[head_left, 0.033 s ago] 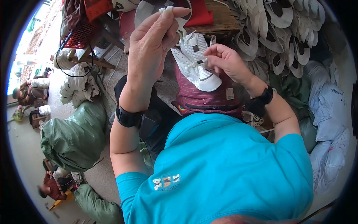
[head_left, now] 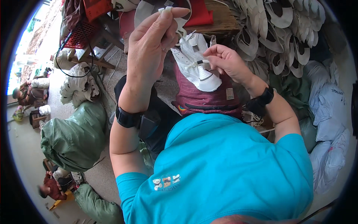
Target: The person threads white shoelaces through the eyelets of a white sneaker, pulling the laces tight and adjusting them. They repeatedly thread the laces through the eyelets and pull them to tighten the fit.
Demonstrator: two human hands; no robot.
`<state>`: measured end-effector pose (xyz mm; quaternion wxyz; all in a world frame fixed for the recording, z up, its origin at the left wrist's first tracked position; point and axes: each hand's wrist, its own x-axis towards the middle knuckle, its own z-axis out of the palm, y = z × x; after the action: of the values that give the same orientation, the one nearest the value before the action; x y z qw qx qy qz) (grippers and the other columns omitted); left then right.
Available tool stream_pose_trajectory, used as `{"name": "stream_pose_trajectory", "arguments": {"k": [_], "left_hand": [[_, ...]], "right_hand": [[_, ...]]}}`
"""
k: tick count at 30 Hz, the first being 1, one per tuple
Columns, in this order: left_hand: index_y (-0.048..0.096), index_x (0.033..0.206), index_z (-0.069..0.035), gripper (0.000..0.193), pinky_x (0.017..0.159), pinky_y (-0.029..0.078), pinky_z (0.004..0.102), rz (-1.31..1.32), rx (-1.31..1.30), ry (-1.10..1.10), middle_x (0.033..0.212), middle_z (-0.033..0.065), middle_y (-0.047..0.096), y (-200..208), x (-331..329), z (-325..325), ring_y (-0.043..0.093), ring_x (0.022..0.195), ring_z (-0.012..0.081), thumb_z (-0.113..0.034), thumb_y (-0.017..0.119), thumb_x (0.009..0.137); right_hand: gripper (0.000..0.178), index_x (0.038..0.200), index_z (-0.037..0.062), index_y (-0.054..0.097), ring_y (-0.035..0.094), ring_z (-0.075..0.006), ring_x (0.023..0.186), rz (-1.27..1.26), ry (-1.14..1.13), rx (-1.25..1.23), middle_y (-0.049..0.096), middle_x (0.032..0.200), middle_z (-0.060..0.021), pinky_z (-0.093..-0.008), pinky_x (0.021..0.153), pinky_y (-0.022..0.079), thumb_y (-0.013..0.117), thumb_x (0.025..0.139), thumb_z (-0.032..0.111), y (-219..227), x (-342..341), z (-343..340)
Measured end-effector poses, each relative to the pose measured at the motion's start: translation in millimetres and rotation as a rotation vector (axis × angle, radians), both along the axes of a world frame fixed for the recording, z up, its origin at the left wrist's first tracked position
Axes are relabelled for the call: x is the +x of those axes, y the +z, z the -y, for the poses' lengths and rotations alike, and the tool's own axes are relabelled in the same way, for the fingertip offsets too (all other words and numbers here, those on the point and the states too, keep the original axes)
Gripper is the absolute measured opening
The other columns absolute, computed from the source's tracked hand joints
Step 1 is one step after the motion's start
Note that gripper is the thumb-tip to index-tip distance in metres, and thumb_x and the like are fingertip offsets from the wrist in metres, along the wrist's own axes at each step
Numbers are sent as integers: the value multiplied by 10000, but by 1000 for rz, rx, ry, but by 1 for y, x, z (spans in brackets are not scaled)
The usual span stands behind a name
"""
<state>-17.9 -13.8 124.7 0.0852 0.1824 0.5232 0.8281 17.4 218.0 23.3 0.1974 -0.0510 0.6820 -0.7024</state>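
- A white mesh shoe with white laces (head_left: 191,59) lies on a dark red striped cloth (head_left: 197,98), near the person's bright blue shirt (head_left: 231,160);
- the left hand (head_left: 151,41) is up high, pinching a soft white strip (head_left: 169,8);
- the right hand (head_left: 228,61), just by the shoe, pinches a thin white-and-black piece (head_left: 201,61);
- farther right, pale grey shoe parts (head_left: 282,21) hang in bunches;
- over left sits a big green sack (head_left: 74,138).

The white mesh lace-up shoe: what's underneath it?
Maroon striped fabric shows around the toe end of the white mesh lace-up shoe. The shoe hides its own sole and whatever lies directly beneath, so whether they touch can't be told.
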Motion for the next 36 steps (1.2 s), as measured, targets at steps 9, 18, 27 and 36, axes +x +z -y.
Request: {"name": "stream_pose_trajectory", "arguments": {"k": [9,18,27,36], "left_hand": [[625,1217,33,325,611,347,167,18,33,42,766,-52,434,11,-6,10,333,600,11,-193,458,1054],[619,1119,5,280,450,300,164,-166,315,134,688,-66,415,72,-17,-3,312,505,0,-204,445,1053],[617,1149,17,297,512,328,164,-154,141,220,729,-56,435,59,-12,4,327,537,2,-204,441,1058],[623,1180,46,312,615,347,221,-30,308,283,791,-7,517,10,-22,85,378,656,71,-197,495,1031]], "right_hand": [[141,1000,67,643,593,-201,713,-1006,-89,424,637,881,-70,-327,660,507,657,862,90,7,14,3],[174,905,51,687,618,-254,810,-1115,277,570,637,854,-74,-360,718,506,754,745,60,10,34,4],[224,1131,22,610,605,-87,891,-363,3,-47,661,903,-4,-275,821,490,533,1022,202,15,-43,19],[272,1159,17,601,535,-48,724,-102,203,-265,578,810,33,-225,732,466,558,1003,236,28,-67,28]]}}
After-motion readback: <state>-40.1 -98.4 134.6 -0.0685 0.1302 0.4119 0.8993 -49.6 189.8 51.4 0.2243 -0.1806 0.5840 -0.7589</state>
